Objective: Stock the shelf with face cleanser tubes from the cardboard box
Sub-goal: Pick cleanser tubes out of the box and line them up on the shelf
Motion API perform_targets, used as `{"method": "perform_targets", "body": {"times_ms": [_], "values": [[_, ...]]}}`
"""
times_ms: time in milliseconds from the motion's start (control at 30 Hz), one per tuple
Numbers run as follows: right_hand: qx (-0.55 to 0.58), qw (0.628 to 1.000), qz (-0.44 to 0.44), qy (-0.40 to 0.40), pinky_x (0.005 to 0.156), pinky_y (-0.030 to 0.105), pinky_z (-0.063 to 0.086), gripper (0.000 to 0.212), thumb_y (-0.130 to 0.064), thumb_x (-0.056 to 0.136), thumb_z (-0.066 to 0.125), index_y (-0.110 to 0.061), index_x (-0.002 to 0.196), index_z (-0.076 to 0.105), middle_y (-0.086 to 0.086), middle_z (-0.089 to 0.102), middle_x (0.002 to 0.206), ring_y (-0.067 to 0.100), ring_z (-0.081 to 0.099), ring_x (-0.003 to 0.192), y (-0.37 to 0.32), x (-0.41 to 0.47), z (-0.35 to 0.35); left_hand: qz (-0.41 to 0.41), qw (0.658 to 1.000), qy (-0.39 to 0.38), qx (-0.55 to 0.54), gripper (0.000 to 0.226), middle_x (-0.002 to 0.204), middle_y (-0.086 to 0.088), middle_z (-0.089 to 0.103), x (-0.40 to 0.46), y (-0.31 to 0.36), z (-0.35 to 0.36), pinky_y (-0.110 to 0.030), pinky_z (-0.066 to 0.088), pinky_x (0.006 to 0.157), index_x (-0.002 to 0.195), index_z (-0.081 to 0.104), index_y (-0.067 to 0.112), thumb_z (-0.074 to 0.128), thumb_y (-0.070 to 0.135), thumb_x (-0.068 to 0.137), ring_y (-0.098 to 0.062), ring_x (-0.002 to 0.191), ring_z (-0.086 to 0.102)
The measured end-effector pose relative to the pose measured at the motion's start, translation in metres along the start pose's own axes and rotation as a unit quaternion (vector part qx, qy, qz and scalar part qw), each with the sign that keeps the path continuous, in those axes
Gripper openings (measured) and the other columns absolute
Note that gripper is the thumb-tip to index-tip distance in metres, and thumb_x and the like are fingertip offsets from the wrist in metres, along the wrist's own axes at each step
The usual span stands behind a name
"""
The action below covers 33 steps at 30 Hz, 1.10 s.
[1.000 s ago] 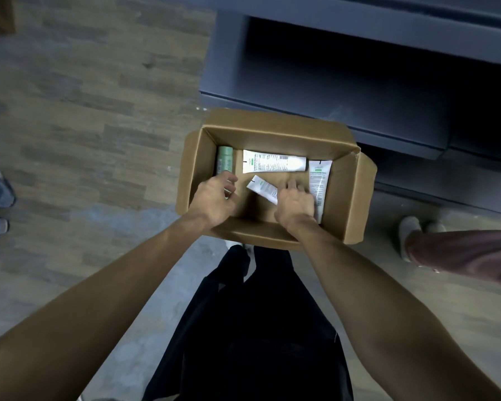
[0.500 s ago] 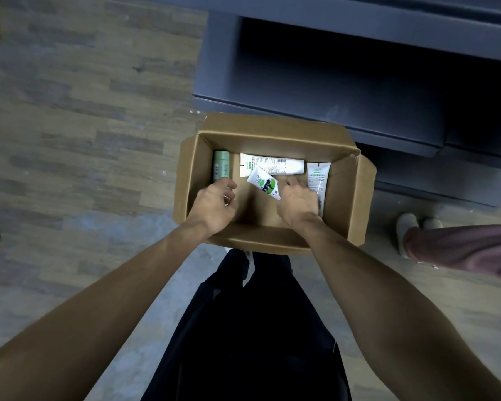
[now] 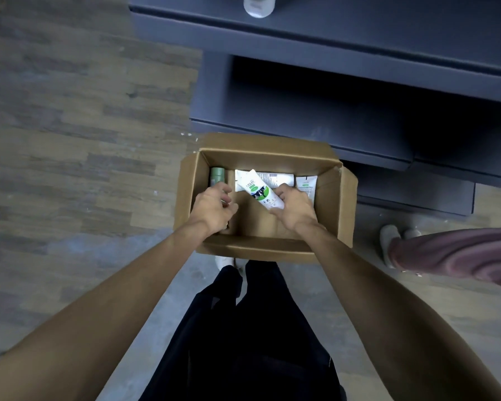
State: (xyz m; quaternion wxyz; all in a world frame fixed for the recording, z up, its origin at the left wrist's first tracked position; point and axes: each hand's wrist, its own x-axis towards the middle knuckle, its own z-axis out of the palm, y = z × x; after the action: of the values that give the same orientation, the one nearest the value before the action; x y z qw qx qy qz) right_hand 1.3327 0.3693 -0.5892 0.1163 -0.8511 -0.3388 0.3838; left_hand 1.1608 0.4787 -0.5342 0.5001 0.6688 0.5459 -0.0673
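An open corrugated cardboard box [image 3: 333,204] sits on the wood-plank floor [image 3: 70,140] before a dark matte shelf [image 3: 330,117]. Inside lie flat white tubes and a green tube [image 3: 217,176]. The right hand [image 3: 294,206] grips a glossy white cleanser tube [image 3: 261,192] — tilted, above the others. The left hand [image 3: 214,208] — fingers curled — holds nothing visible.

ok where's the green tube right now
In the head view, the green plastic tube lies in the brown cardboard box's far-left corner, just beyond the left hand.
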Motion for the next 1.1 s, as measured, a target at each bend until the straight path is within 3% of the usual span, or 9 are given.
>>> {"method": "perform_targets", "body": {"times_ms": [100,200,300,367,467,600,800,967,1100], "values": [[0.123,0.992,-0.022,0.033,0.086,0.035,0.055,0.038,-0.018,0.073,0.083,-0.02,0.106,0.064,-0.002,0.068,0.097,0.017,0.065,0.09,-0.01,-0.021,-0.011,0.026,0.997,0.012,-0.078,0.051,0.101,0.001,0.062,-0.002,0.02,-0.01,-0.019,0.048,0.078,0.126,0.055,0.012,0.078,0.013,0.081,-0.016,0.094,0.061],[0.218,0.973,-0.036,0.066,0.082,0.018,0.053,0.038,-0.009,0.074,0.084,-0.011,0.106,0.065,-0.002,0.066,0.095,0.011,0.063,0.087,-0.026,-0.045,-0.023,0.08,0.988,-0.002,-0.131,0.061,0.108,-0.002,0.063,-0.008,0.039,-0.022,-0.027,0.052,0.087,0.131,0.053,0.012,0.082,0.012,0.076,-0.015,0.092,0.064],[0.239,0.965,-0.058,0.09,0.076,0.005,0.047,0.037,-0.012,0.076,0.083,-0.012,0.108,0.065,-0.006,0.066,0.096,0.006,0.061,0.09,-0.04,-0.065,-0.035,0.148,0.98,-0.015,-0.13,0.04,0.104,-0.003,0.072,-0.016,0.056,-0.033,-0.037,0.056,0.089,0.113,0.065,0.019,0.081,0.012,0.077,-0.016,0.087,0.069],[0.244,0.962,-0.067,0.1,0.076,0.005,0.046,0.037,-0.015,0.078,0.082,-0.011,0.11,0.063,-0.004,0.068,0.101,0.005,0.06,0.093,-0.048,-0.075,-0.043,0.179,0.975,-0.019,-0.133,0.027,0.095,-0.005,0.074,-0.021,0.067,-0.04,-0.047,0.056,0.088,0.096,0.067,0.024,0.08,0.01,0.077,-0.022,0.087,0.071],[0.246,0.959,-0.072,0.123,0.086,0.013,0.048,0.041,-0.017,0.078,0.082,-0.013,0.114,0.062,-0.003,0.068,0.11,0.006,0.059,0.1,-0.057,-0.085,-0.058,0.224,0.966,-0.035,-0.124,0.023,0.091,-0.01,0.075,-0.027,0.084,-0.051,-0.052,0.056,0.085,0.088,0.069,0.023,0.082,0.009,0.075,-0.029,0.088,0.072],[0.253,0.952,-0.088,0.15,0.092,0.025,0.054,0.041,-0.019,0.079,0.082,-0.016,0.114,0.06,-0.004,0.069,0.108,0.007,0.064,0.1,-0.073,-0.099,-0.079,0.297,0.953,-0.014,-0.059,0.021,0.084,0.001,0.077,-0.037,0.11,-0.07,-0.044,0.057,0.085,0.083,0.071,0.028,0.084,0.016,0.072,-0.021,0.083,0.073],[0.232,0.94,-0.118,0.219,0.072,0.003,0.046,0.031,-0.018,0.08,0.079,-0.017,0.106,0.063,-0.011,0.069,0.093,-0.01,0.063,0.082,-0.098,-0.114,-0.112,0.395,0.918,0.024,0.026,0.017,0.08,0.006,0.074,-0.059,0.152,-0.094,-0.034,0.057,0.079,0.088,0.073,0.021,0.082,0.017,0.074,-0.016,0.078,0.071],[0.195,0.937,-0.147,0.251,0.073,0.011,0.049,0.03,-0.023,0.08,0.078,-0.019,0.106,0.063,-0.007,0.071,0.094,0.006,0.067,0.087,-0.114,-0.117,-0.139,0.442,0.894,0.043,0.05,0.015,0.081,0.007,0.073,-0.069,0.18,-0.112,-0.024,0.052,0.076,0.088,0.072,0.017,0.081,0.016,0.076,-0.007,0.077,0.068],[0.192,0.93,-0.168,0.266,0.077,0.016,0.052,0.031,-0.023,0.083,0.076,-0.016,0.111,0.063,-0.005,0.07,0.101,0.006,0.067,0.092,-0.12,-0.118,-0.168,0.464,0.882,0.063,0.058,0.016,0.082,0.011,0.07,-0.078,0.207,-0.121,-0.006,0.043,0.067,0.091,0.071,0.017,0.08,0.017,0.078,0.004,0.073,0.062]]}}
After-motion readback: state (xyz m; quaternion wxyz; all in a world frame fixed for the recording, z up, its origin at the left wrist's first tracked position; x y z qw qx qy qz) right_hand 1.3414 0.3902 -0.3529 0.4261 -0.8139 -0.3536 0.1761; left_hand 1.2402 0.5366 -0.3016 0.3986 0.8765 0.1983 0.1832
